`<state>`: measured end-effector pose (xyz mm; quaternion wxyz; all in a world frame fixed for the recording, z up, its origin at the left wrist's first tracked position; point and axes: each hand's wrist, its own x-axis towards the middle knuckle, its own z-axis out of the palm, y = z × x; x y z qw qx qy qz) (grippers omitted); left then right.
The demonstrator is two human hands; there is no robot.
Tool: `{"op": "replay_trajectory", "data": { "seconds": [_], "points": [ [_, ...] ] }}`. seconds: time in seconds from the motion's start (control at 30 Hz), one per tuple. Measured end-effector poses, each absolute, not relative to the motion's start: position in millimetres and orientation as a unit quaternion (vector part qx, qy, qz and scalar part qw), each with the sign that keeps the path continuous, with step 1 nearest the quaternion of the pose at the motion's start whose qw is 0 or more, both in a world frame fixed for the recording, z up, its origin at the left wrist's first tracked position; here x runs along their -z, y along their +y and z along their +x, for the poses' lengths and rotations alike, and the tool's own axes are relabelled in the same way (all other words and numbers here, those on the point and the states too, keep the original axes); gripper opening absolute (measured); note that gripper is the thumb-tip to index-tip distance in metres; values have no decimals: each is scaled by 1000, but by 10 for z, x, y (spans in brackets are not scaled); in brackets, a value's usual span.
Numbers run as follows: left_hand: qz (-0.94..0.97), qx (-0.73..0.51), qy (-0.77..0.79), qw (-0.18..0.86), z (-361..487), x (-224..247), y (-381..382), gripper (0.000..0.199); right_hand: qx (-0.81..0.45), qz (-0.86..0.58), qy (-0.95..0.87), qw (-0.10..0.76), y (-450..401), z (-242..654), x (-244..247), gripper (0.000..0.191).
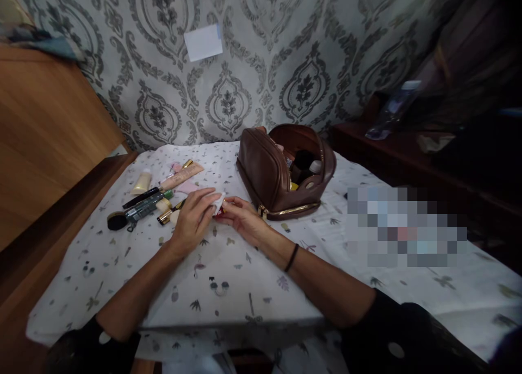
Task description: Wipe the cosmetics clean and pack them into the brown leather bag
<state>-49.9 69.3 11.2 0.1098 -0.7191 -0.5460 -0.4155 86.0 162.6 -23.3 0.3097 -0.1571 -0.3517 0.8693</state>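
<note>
My left hand [194,219] and my right hand [248,222] meet over the table, their fingers closed around a small white-and-red item [219,204]. Fingers cover much of it, so I cannot make out its kind. Just left of my left hand lie makeup things: a gold-and-black tube [165,216], a black-ended brush [117,220], a beige tube [183,175] and a cream tube with a white cap [141,182]. Behind my right hand stands a brown leather makeup bag [261,159], unzipped, with several dark and light items inside.
A white patterned cloth [244,287] covers the table. To the right is a pixelated patch. A clear plastic bottle [393,110] leans on a dark red surface at the right. Wooden furniture [53,107] borders the left side, and a patterned wall rises behind.
</note>
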Motion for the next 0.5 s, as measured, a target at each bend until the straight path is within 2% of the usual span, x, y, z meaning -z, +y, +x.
{"op": "replay_trajectory", "data": {
  "seconds": [0.13,0.33,0.5],
  "points": [
    [-748,376,-509,199,-512,-93,705,31,-887,-152,-319,297,1622,854,241,37],
    [-789,335,-441,265,-505,-47,717,33,-927,-166,-226,250,1647,884,139,19],
    [-785,357,-446,239,-499,-38,706,29,-941,-175,-171,233,1656,907,74,32]
  ]
}}
